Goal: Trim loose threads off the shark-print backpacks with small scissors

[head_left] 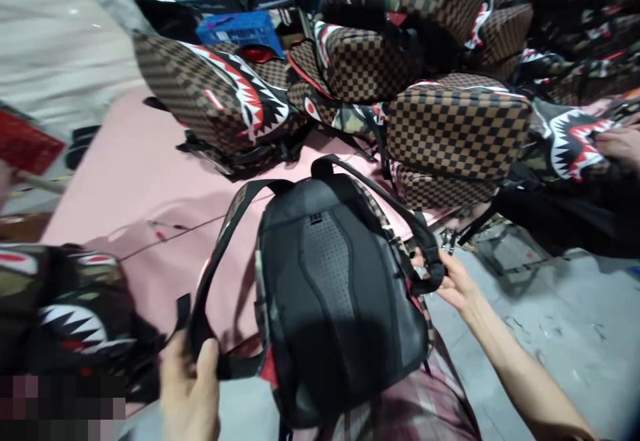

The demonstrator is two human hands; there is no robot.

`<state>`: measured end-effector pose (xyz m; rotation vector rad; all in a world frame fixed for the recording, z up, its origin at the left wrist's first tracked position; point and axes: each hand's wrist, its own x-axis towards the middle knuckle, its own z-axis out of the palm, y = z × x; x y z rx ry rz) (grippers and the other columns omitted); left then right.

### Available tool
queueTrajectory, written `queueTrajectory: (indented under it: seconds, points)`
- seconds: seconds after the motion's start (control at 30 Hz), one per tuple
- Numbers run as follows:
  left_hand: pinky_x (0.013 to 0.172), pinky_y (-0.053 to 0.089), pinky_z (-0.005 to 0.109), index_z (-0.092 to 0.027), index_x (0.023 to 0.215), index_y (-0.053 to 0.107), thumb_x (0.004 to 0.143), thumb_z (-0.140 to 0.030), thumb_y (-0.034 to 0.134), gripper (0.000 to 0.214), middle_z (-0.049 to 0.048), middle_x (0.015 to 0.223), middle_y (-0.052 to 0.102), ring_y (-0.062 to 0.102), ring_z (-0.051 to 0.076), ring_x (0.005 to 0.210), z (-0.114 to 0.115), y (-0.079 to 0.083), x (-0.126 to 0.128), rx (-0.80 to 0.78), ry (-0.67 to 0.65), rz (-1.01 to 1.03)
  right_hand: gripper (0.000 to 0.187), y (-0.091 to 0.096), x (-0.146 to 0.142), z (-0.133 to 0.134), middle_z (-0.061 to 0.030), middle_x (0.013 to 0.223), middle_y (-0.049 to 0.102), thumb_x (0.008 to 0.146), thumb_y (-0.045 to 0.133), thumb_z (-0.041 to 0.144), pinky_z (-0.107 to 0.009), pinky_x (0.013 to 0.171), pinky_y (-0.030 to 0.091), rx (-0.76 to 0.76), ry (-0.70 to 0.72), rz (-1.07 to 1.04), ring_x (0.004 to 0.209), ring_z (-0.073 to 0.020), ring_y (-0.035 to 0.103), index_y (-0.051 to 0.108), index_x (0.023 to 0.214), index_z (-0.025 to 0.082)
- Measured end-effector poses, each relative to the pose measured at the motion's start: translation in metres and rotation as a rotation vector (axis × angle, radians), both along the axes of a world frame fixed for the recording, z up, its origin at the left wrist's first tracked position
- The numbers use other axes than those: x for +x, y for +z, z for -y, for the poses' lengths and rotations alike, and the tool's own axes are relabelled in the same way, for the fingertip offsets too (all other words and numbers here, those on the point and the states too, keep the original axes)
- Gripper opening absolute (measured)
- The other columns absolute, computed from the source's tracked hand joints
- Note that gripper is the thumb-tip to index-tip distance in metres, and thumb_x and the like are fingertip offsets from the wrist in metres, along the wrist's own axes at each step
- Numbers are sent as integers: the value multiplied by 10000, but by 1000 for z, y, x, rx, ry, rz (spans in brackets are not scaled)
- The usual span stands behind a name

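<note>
A backpack [330,281] with a black padded back faces up in front of me, partly over my lap and against the pink table edge. Its two shoulder straps spread out to the sides. On the left, my left hand [190,381] is closed around the lower part of the left strap [215,254], thumb on the near side. My right hand [453,281] pinches the right strap [417,224] near its lower end, out to the side of the bag. The checkered front of the backpack is turned away and mostly hidden.
Checkered backpacks with shark-mouth prints [460,128] are piled along the far side of the pink table [135,154]. Another shark-print bag [75,308] lies at left. A blue box [240,31] stands behind. At right, another person's hand [623,144] touches a bag.
</note>
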<state>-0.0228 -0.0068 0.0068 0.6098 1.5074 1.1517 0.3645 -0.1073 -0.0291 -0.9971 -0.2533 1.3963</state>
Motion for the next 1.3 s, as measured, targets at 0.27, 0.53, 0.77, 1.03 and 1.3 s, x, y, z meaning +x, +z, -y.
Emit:
queueTrajectory:
  seconds: [0.27, 0.53, 0.77, 1.03, 1.3]
  points:
    - [949, 403, 369, -200, 852, 712, 765, -267, 602, 155, 63, 977, 661, 573, 225, 967, 11, 18, 193, 414, -867, -235, 318, 18, -24, 7, 5, 609, 640, 728, 687, 451, -148, 344, 217, 47, 9, -20, 348, 10, 104, 629, 832, 156]
    - [459, 291, 192, -130, 552, 536, 653, -541, 663, 442, -29, 514, 462, 385, 62, 476, 15, 10, 277, 139, -917, 101, 270, 23, -15, 22, 32, 518, 500, 773, 642, 450, -208, 445, 360, 9, -176, 623, 439, -73, 388, 675, 808, 184]
    - [401, 178, 211, -153, 496, 469, 583, -555, 693, 468, -61, 431, 373, 283, 41, 392, 16, 13, 283, 46, -900, 101, 126, 38, -7, 30, -63, 954, 598, 808, 628, 244, -294, 660, 472, 251, -311, 1394, 790, -169, 585, 702, 911, 245]
    - [412, 190, 207, -162, 488, 435, 634, -487, 670, 426, -63, 412, 364, 296, 45, 388, 23, -1, 290, 94, -893, -15, 174, 34, -2, 22, -52, 860, 595, 866, 497, 176, -242, 596, 411, 266, -223, 1864, 668, -116, 540, 649, 782, 192]
    - [402, 193, 210, -162, 499, 445, 637, -500, 662, 425, -53, 428, 388, 306, 48, 384, 25, -1, 289, 80, -900, -7, 131, 33, 5, 28, -51, 854, 553, 858, 515, 203, -275, 661, 449, 299, -293, 1496, 765, -153, 559, 617, 775, 197]
